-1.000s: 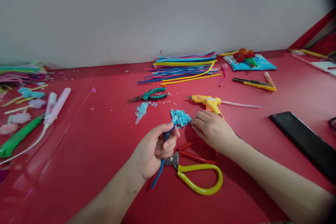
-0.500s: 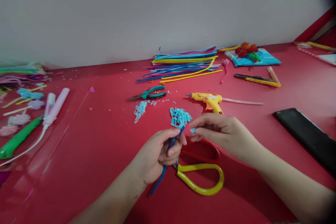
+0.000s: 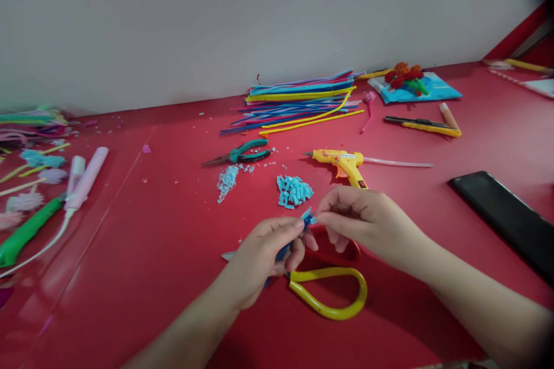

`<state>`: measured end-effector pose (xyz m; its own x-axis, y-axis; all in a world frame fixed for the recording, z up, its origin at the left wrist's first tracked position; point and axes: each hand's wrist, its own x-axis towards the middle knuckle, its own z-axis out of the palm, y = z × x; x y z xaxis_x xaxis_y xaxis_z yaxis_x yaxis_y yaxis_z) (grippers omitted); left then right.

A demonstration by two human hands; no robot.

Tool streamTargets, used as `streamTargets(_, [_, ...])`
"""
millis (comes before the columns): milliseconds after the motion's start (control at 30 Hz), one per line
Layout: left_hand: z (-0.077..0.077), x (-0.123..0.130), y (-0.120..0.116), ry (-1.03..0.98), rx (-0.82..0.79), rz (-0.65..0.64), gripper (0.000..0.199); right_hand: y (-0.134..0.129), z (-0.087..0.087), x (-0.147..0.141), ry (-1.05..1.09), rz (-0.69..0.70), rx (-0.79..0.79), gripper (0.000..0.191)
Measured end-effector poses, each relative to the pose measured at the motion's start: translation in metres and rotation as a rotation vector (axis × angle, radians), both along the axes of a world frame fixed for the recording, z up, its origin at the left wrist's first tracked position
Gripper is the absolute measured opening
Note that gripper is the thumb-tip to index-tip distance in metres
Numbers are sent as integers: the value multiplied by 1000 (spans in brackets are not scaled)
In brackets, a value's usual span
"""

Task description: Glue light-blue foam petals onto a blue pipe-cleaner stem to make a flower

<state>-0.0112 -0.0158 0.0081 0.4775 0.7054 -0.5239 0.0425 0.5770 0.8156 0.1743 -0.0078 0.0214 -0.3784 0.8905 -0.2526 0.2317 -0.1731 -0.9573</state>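
Note:
My left hand (image 3: 272, 248) is closed around a dark blue pipe cleaner (image 3: 284, 251), whose upper end pokes out past the thumb with a light blue bit on it. At that tip, my right hand (image 3: 359, 216) pinches a short light blue pipe cleaner piece (image 3: 314, 220) against the blue end. Just beyond the hands lies a pile of cut light blue pieces (image 3: 294, 191). Scissors with one yellow handle (image 3: 346, 316) and one red handle (image 3: 333, 256) rest under and beside the left hand, their middle hidden by it.
Pliers (image 3: 242, 153), blue fluff scraps (image 3: 227, 181) and a yellow glue gun (image 3: 346, 162) lie farther back. Behind them is a bundle of coloured pipe cleaners (image 3: 298, 95). A black phone (image 3: 502, 219) is at right; a green-handled tool (image 3: 32, 230) and a pink stick-shaped device (image 3: 89, 179) are at left.
My right hand has brought its light blue piece against the blue pipe cleaner's tip. My left hand has turned, tilting the pipe cleaner so its lower end is mostly hidden.

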Motion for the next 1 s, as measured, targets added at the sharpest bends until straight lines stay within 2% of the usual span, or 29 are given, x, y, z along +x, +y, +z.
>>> streamTargets(400, [4, 1, -2, 124, 33, -15, 35, 0, 0, 0, -100, 1, 43, 10])
streamTargets(567, [4, 0, -2, 149, 49, -25, 35, -1, -3, -2, -125, -14, 35, 15])
streamTargets(833, [4, 1, -3, 184, 68, -46, 35, -1, -6, -4, -263, -30, 226, 13])
streamTargets(1000, [5, 0, -4, 227, 103, -51, 34, -2, -6, -4, -292, -36, 249, 12])
